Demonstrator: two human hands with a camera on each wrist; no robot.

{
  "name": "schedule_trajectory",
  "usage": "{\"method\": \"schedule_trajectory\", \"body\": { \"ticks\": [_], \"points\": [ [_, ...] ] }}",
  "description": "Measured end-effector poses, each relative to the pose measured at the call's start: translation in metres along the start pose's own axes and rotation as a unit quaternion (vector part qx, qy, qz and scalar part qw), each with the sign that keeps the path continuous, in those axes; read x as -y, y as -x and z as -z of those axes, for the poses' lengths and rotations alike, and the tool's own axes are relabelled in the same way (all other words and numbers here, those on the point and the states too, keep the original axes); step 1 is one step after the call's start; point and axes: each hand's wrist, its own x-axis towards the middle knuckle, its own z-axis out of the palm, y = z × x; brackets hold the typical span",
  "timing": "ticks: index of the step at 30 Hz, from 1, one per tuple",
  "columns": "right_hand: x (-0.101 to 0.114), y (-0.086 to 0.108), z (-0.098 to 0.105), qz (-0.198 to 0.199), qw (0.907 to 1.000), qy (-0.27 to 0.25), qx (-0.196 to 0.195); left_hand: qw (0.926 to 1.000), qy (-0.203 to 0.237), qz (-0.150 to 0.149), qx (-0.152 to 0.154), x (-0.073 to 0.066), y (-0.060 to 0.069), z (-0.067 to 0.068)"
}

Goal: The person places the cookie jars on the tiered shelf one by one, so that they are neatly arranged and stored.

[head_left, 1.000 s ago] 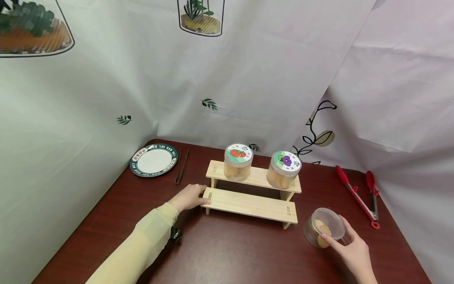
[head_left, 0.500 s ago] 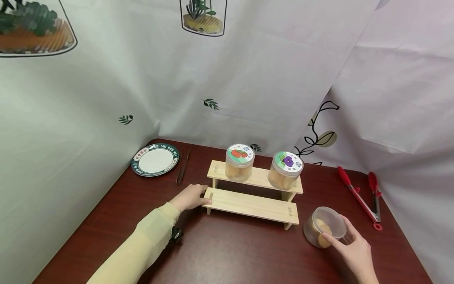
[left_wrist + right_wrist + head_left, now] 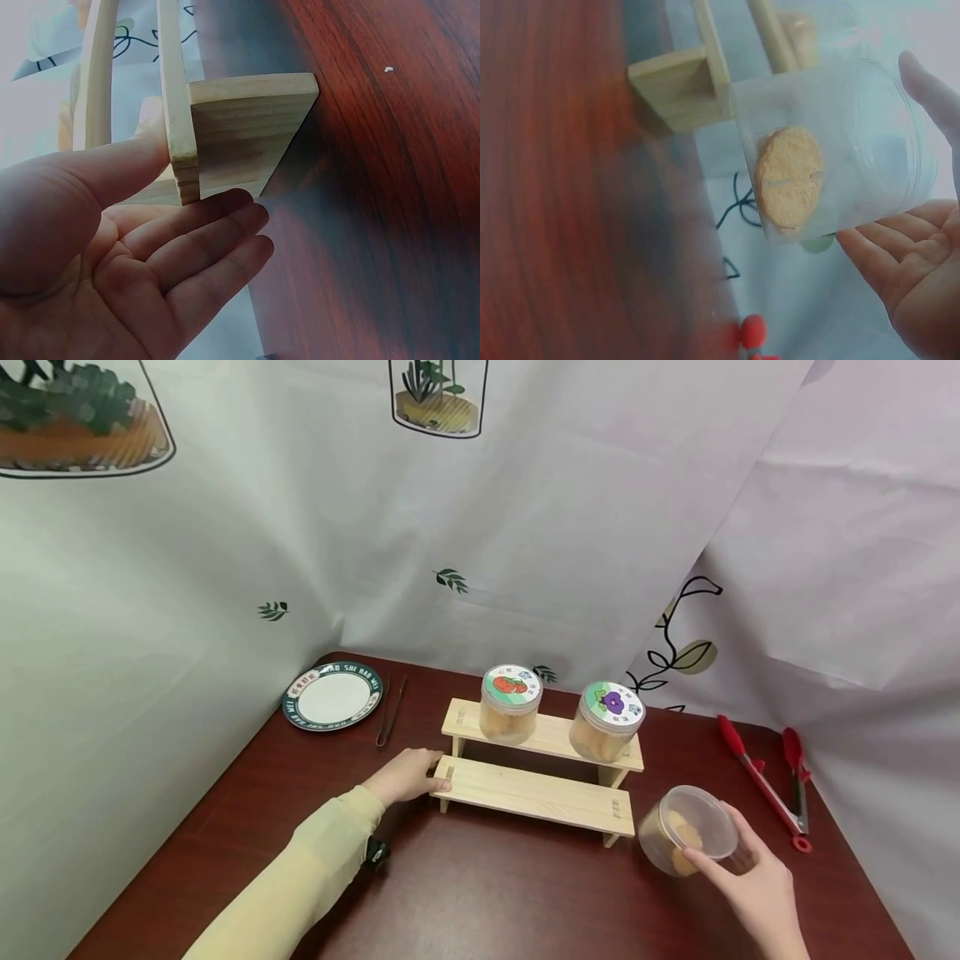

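Observation:
In my right hand (image 3: 757, 885) is a clear round plastic jar (image 3: 667, 845), gripped at its side between thumb and fingers. Tan biscuits (image 3: 789, 178) lie at its bottom, and its top shows no printed label. The jar hangs above the tabletop, just right of a two-step wooden rack (image 3: 536, 793). My left hand (image 3: 405, 776) holds the left end of the rack's lower step, thumb on the board and fingers against its end. On the upper step stand two jars of biscuits, one with a tomato-print lid (image 3: 512, 683), the other with a purple-print lid (image 3: 613, 703).
A green-rimmed plate (image 3: 333, 697) sits at the back left, with thin metal tongs (image 3: 391, 714) beside it. Red-handled tongs (image 3: 768, 789) lie spread at the right. White printed cloth (image 3: 570, 527) hangs behind and beside the dark red table (image 3: 480, 893).
My right hand has raised the clear jar a little and brought it closer to the rack. The left hand keeps its hold on the rack. The head view has shifted slightly.

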Motion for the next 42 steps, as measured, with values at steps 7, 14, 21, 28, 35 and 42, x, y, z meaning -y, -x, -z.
{"method": "schedule_trajectory", "body": {
  "ticks": [7, 14, 21, 28, 35, 42],
  "points": [
    [0.015, 0.0, -0.006, 0.035, 0.9985, -0.042, -0.005, 0.9999, -0.011, -0.005, 0.003, 0.002, -0.001, 0.001],
    [0.03, -0.002, -0.015, 0.067, 0.9961, -0.057, 0.006, 0.9999, -0.009, -0.007, 0.004, 0.002, -0.001, 0.001],
    [0.041, -0.005, -0.03, 0.094, 0.9923, -0.076, 0.028, 0.9999, -0.008, -0.011, 0.001, 0.0, 0.0, 0.003],
    [0.055, -0.007, -0.047, 0.135, 0.9848, -0.095, 0.054, 0.9998, -0.011, -0.015, 0.002, 0.001, -0.001, 0.003],
    [0.069, -0.009, -0.068, 0.159, 0.9753, -0.13, 0.082, 0.9999, -0.008, -0.006, 0.006, 0.004, -0.001, 0.002],
    [0.081, -0.01, -0.087, 0.189, 0.9658, -0.137, 0.113, 0.9999, -0.005, -0.009, 0.004, 0.004, -0.002, 0.0]
  ]
}}
